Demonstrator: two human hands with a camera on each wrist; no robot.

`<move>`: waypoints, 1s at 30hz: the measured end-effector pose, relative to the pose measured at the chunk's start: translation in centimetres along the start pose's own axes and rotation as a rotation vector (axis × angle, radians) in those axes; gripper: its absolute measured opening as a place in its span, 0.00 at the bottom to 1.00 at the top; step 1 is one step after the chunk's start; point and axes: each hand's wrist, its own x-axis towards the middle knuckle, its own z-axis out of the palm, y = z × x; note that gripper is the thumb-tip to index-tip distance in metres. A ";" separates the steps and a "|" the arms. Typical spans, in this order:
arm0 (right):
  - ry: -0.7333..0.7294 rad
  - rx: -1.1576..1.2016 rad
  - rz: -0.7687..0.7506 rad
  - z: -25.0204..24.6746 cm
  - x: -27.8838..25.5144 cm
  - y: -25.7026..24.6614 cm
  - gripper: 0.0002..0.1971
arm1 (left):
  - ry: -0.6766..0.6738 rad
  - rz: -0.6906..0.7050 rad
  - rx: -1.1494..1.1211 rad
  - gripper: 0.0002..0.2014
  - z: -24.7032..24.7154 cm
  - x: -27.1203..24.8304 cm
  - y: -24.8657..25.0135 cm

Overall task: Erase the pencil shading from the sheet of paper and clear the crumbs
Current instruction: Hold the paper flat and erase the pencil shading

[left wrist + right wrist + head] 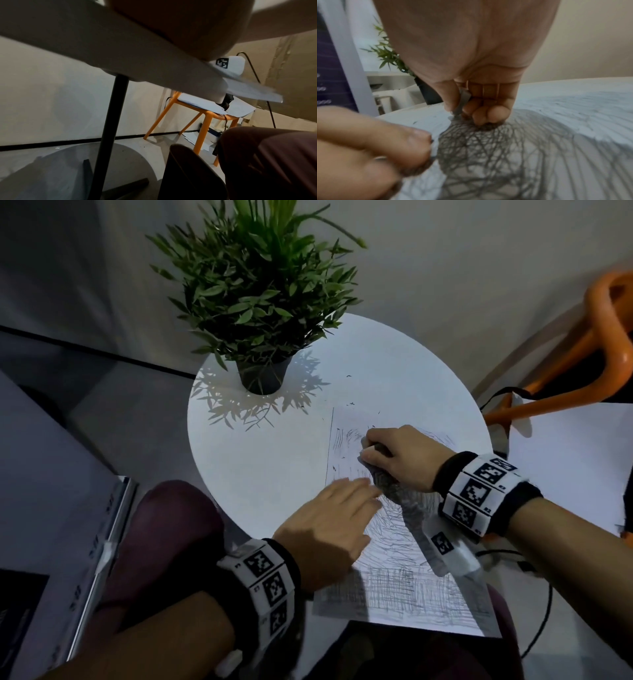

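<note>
plant [253, 302] behind sheet [404, 587] | both on table [260, 460]

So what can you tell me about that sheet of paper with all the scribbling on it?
The sheet of paper is white and thin, lying flat on the round white table, its near edge overhanging the rim. Grey pencil hatching covers most of it, fainter near the far left corner. Dark crumbs dot that far end and the table beyond. The left hand rests flat on it; the right hand grips a small grey eraser pressed to its surface.
</note>
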 end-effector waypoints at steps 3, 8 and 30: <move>0.013 -0.082 -0.081 0.0 0.2 0.1 0.07 | 0.059 0.112 0.008 0.29 1.0 -0.2 0.0; -0.121 -0.192 -0.262 0.3 -0.3 -1.1 0.07 | 0.155 0.193 -0.078 0.28 1.4 -0.5 -0.2; 0.022 -0.555 -0.197 -0.5 2.0 -0.8 0.13 | 0.110 0.195 -0.062 0.33 1.6 -0.1 -0.5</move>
